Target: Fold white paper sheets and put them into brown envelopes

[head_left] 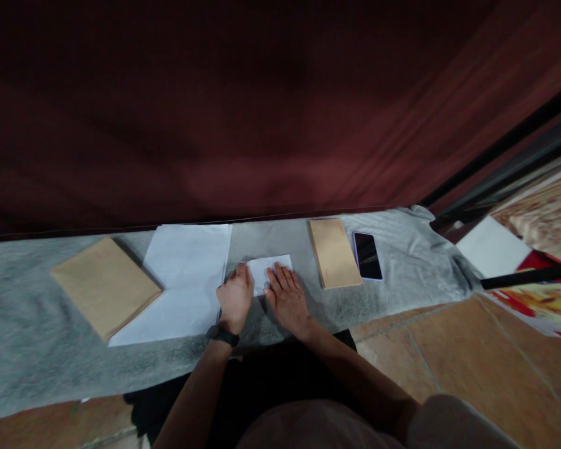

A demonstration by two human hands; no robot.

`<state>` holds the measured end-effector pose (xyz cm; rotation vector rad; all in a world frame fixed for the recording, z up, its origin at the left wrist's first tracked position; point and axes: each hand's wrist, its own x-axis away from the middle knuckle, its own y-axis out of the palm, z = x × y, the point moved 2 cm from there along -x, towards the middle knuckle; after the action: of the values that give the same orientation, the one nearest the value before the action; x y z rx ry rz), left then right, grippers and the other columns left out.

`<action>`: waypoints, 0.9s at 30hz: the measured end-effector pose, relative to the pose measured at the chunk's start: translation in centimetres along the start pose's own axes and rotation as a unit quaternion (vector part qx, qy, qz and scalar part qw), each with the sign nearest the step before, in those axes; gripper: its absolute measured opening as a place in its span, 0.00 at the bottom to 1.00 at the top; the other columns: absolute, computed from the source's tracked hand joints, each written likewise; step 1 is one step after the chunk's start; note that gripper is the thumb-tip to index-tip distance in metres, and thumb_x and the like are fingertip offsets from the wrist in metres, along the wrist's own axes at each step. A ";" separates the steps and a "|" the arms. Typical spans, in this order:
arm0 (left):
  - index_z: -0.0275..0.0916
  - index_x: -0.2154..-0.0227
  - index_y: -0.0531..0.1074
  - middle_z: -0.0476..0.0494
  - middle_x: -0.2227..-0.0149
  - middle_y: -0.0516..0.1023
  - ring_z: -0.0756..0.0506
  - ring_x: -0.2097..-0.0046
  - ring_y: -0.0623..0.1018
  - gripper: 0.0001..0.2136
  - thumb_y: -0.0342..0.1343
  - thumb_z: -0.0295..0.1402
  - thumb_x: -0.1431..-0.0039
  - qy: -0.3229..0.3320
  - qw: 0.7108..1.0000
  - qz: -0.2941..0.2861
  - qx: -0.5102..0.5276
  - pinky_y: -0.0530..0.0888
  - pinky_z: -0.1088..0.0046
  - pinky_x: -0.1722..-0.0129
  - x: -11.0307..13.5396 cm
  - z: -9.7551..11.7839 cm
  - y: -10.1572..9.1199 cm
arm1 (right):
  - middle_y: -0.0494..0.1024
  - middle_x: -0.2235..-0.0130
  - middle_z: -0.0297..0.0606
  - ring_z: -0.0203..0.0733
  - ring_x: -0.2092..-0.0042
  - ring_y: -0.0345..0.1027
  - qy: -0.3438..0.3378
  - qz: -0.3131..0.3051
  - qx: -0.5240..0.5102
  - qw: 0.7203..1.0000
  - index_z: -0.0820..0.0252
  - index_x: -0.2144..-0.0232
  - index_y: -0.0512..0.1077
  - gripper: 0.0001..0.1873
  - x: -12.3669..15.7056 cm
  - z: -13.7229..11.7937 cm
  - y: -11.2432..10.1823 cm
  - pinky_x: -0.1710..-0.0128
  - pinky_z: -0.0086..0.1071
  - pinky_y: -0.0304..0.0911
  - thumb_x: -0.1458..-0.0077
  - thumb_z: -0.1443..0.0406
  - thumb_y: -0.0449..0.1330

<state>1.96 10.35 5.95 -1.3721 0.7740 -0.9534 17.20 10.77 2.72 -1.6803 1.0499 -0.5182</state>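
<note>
A small folded sheet of white paper (pixel 260 269) lies on the grey cloth in front of me. My left hand (pixel 236 297), with a dark band on its wrist, is closed at the paper's left end, its curled fingers and thumb on that edge. Across the right part of the paper, my right hand (pixel 288 300) rests flat with its fingers stretched out. Close by on the left is a stack of larger white sheets (pixel 189 280). To the right lies a stack of brown envelopes (pixel 335 254).
Larger brown envelopes (pixel 105 284) overlap the white sheets at the left. A phone (pixel 368 256) lies beside the right-hand envelopes. Grey cloth (pixel 416 262) covers the long surface, and a dark red curtain (pixel 280 125) hangs behind it. Dark bars (pixel 505 146) stand at the right.
</note>
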 end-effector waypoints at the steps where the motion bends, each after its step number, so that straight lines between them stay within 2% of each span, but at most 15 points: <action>1: 0.37 0.49 0.71 0.36 0.66 0.83 0.40 0.65 0.84 0.19 0.35 0.38 0.25 0.001 1.000 -0.001 -0.003 0.69 0.71 0.70 0.0 0.0 0.0 | 0.58 0.29 0.46 0.52 0.28 0.49 0.006 0.004 0.003 1.000 0.62 0.32 0.60 0.28 -0.1 -0.1 0.0 0.30 0.50 0.49 0.28 0.57 0.48; 6: 0.38 0.49 0.71 0.37 0.65 0.83 0.39 0.64 0.84 0.19 0.35 0.37 0.25 0.016 1.000 0.006 -0.008 0.69 0.70 0.71 -0.1 -0.1 0.1 | 0.57 0.28 0.46 0.50 0.28 0.48 0.012 0.029 0.010 0.999 0.63 0.31 0.59 0.28 -1.2 -1.0 -0.5 0.30 0.48 0.49 0.28 0.58 0.48; 10: 0.38 0.50 0.71 0.38 0.65 0.83 0.39 0.65 0.84 0.19 0.35 0.37 0.25 0.022 1.000 0.008 -0.005 0.69 0.70 0.71 -0.1 -0.1 0.3 | 0.57 0.28 0.46 0.50 0.27 0.47 0.007 0.040 0.014 0.999 0.64 0.31 0.58 0.29 -2.0 -1.1 -0.1 0.30 0.47 0.49 0.27 0.58 0.48; 17: 0.39 0.50 0.71 0.37 0.64 0.83 0.40 0.66 0.83 0.20 0.34 0.38 0.25 -0.003 1.000 0.014 -0.007 0.70 0.70 0.70 -0.3 0.1 0.4 | 0.55 0.28 0.49 0.53 0.27 0.47 0.028 0.056 0.039 0.997 0.64 0.31 0.58 0.30 -1.5 -0.3 1.6 0.30 0.49 0.47 0.28 0.56 0.50; 27: 0.40 0.49 0.71 0.38 0.65 0.83 0.39 0.66 0.84 0.20 0.35 0.40 0.25 -0.021 0.999 0.031 -0.009 0.71 0.69 0.71 -0.3 0.2 0.7 | 0.50 0.27 0.53 0.56 0.27 0.45 0.050 0.052 0.053 0.996 0.65 0.30 0.56 0.32 -1.3 -0.6 1.5 0.30 0.51 0.48 0.30 0.57 0.52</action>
<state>2.03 10.69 5.23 -1.3724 0.7910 -0.8689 15.48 11.48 1.73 -1.5101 1.1559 -0.5844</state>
